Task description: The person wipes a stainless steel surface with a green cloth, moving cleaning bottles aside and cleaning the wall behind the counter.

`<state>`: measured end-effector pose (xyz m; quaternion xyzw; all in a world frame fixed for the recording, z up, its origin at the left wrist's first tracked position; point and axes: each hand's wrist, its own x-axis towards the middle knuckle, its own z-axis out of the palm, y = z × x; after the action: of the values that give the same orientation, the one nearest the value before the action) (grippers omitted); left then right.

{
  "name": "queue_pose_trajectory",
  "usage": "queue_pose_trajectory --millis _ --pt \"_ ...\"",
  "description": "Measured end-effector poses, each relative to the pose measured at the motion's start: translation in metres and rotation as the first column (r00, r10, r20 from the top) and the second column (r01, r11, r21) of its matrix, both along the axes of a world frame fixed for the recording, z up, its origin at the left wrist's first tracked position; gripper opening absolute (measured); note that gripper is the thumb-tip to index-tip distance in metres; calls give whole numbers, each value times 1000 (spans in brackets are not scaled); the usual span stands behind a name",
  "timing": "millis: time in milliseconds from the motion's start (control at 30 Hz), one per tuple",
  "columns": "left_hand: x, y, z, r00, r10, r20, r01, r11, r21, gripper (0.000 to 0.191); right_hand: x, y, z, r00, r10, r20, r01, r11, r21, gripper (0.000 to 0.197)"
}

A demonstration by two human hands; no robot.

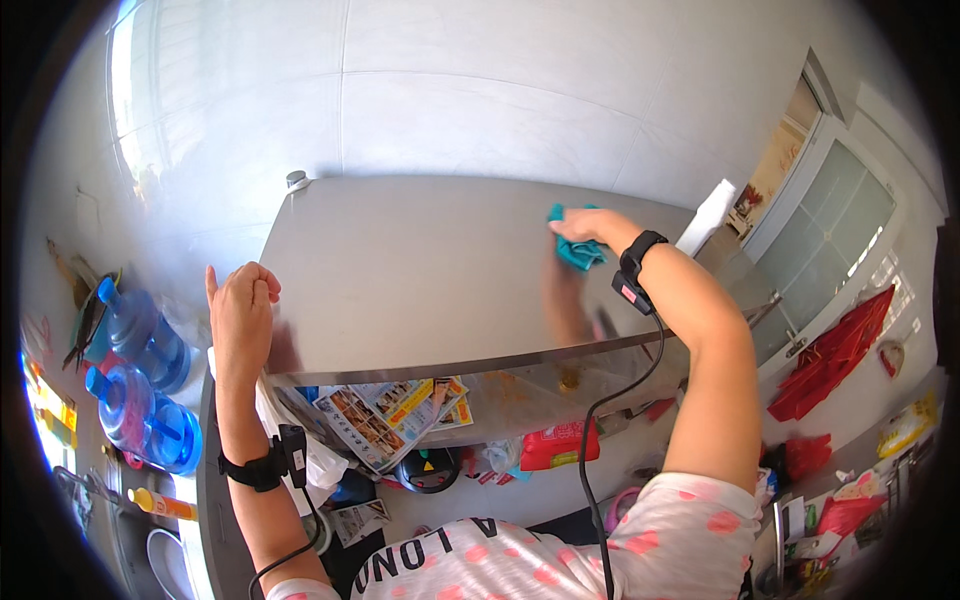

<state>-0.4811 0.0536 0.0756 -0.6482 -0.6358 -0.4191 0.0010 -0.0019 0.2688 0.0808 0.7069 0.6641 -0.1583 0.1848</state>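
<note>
My right hand (581, 223) presses a folded teal cloth (579, 253) against a shiny grey metal tabletop (420, 270), right of its middle. The hand and cloth are mirrored in the surface. Beyond the tabletop's front left corner is my left hand (244, 311), its back towards me. One finger sticks out and the others curl loosely; nothing shows in it, though its palm is hidden. Both wrists wear black straps with small boxes and cables.
A white tiled wall (480, 112) backs the tabletop. A small round cap (297, 178) sits at its far left corner; a white upright piece (707, 216) is at the right. Leaflets (397, 412) fill the shelf below. Blue water jugs (142, 420) and an orange bottle (163, 504) stand left.
</note>
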Motion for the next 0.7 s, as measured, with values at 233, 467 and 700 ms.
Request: queue_pose_trajectory --millis 233,467,700 --pt "-3 -2 0 999 -25 23 24 997 71 25 -92 -113 35 893 442 -79 -431 894 125 78" --pt "8 0 3 994 -70 81 63 994 84 23 80 -5 32 999 35 19 -34 998 -53 55" --pt "2 -4 1 997 -47 67 40 995 96 19 -18 15 38 997 -5 83 4 1000 19 51"
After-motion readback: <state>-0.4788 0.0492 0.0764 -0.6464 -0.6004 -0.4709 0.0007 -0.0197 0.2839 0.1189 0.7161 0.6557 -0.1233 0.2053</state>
